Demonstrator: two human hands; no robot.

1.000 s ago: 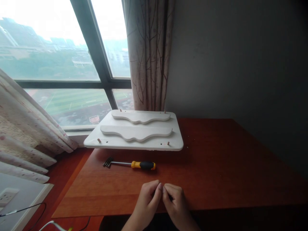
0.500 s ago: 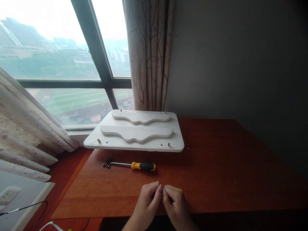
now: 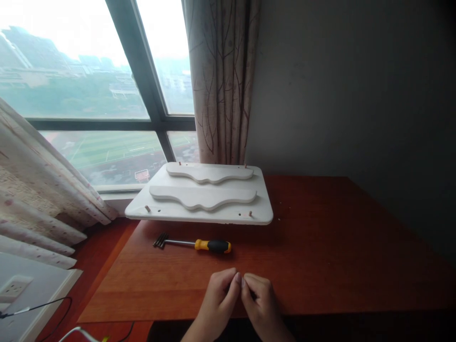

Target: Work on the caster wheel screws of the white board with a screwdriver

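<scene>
My left hand (image 3: 223,292) and my right hand (image 3: 259,295) rest at the table's front edge, fingers curled in. They touch each other at the thumb tips and knuckles, and no object shows in either. Beyond them lies a screwdriver (image 3: 213,245) with a yellow and black handle, its shaft pointing left. Several dark screws (image 3: 161,240) lie side by side at its tip. Farther back is a white board (image 3: 213,216) with rounded corners, wooden dowels (image 3: 147,209) standing up near its corners. Two wavy-edged white panels (image 3: 203,195) lie flat on top of it.
The reddish-brown wooden table (image 3: 335,247) stretches right to a grey wall (image 3: 338,95). A window (image 3: 89,85) and patterned curtains (image 3: 224,85) stand behind and to the left. At the lower left are a wall socket (image 3: 16,288) and a black cable (image 3: 53,301).
</scene>
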